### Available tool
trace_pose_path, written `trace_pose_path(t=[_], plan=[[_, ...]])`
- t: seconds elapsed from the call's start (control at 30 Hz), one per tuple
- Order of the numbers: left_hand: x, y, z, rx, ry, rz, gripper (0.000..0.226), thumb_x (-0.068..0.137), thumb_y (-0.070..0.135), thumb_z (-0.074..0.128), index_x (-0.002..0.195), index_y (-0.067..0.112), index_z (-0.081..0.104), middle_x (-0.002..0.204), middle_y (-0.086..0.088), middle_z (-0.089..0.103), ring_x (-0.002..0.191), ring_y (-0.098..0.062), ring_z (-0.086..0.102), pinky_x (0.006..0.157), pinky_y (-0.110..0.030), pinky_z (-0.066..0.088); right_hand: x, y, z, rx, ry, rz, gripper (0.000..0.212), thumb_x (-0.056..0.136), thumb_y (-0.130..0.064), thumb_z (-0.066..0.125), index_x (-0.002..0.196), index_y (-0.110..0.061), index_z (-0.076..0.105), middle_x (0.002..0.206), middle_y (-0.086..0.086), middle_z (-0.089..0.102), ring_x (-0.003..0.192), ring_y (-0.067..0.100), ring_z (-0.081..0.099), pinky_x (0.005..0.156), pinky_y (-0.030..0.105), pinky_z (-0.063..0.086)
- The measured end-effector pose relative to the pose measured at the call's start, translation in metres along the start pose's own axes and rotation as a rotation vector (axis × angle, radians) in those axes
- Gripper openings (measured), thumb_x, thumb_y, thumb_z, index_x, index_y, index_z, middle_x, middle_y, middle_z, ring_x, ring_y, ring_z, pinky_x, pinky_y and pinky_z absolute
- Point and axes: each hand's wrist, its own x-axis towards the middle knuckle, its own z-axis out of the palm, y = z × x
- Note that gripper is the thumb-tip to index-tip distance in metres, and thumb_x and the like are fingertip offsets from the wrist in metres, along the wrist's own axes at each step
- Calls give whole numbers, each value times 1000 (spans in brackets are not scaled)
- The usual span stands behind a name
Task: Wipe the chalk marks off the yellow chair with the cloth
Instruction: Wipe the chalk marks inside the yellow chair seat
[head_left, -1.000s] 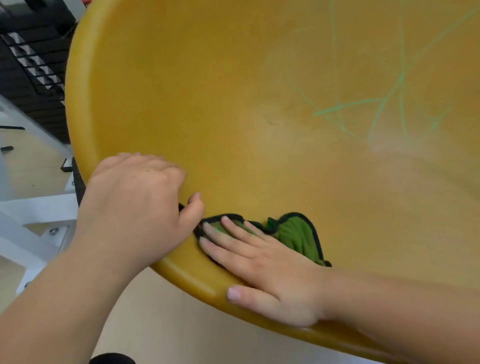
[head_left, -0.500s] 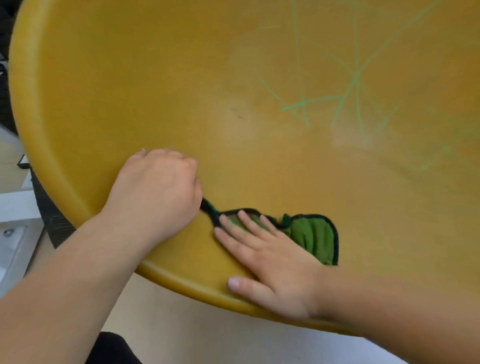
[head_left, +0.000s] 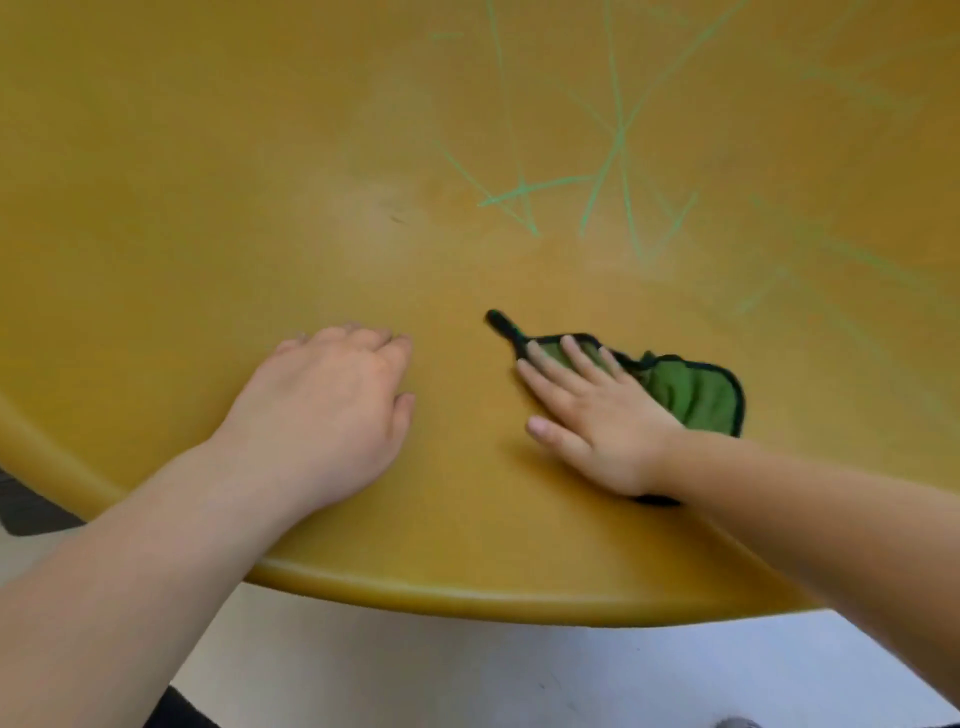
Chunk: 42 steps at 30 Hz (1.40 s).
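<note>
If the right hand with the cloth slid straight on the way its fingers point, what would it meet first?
The right hand points up-left; bare yellow chair lies ahead. The chalk marks sit off to the right of that line, so it would probably miss them.

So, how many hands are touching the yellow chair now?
2. The left hand rests bare on the chair; the right hand presses the green cloth.

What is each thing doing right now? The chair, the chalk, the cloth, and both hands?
yellow chair: partly marked with chalk.
chalk marks: green lines, not wiped off.
cloth: bunched, pinned flat under the right hand.
right hand: open, fingers spread, pressing the cloth.
left hand: empty, fingers curled, resting on the chair.
</note>
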Motion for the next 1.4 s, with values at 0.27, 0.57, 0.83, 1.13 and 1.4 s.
trace_pose_path(t=[0.27, 0.57, 0.83, 1.13, 1.4], plan=[[47, 93, 15, -43, 13, 243, 59, 97, 43, 26, 149, 17, 34, 148, -2, 46, 129, -26, 47, 100, -44, 44, -122, 8, 4, -50, -228, -237, 71, 99, -71, 11, 157, -43, -19, 164, -22, -26, 150, 12, -34, 119, 48, -26], [102, 177, 60, -230, 74, 275, 66, 98, 53, 24, 155, 18, 24, 162, -8, 22, 146, -32, 21, 119, -51, 17, -176, 148, -47, -379, -211, 427, 91, 78, -87, -18, 156, -41, -23, 167, -12, -24, 151, 32, -30, 117, 65, -20], [117, 177, 79, -310, 40, 211, 84, 86, 70, 12, 153, 21, 29, 161, -8, 22, 148, -29, 16, 121, -48, 11, -69, 188, -59, -395, 66, 693, 91, 86, -83, -6, 162, -33, -6, 171, 2, -13, 154, 40, -18, 114, 76, -9], [106, 166, 82, -446, 87, 245, 77, 86, 57, 17, 148, 16, 38, 158, -6, 31, 149, -26, 19, 121, -44, 11, -125, 155, -26, -317, -126, 255, 71, 92, -77, -5, 154, -47, -22, 166, -17, -23, 154, 22, -24, 122, 54, -16], [94, 158, 84, -422, 62, 292, 76, 88, 59, 21, 145, 14, 44, 151, -5, 43, 142, -27, 33, 114, -45, 30, -105, 248, -122, -717, 154, 854, 95, 84, -83, -15, 162, -31, -6, 171, 3, -13, 154, 39, -19, 117, 70, -11]])
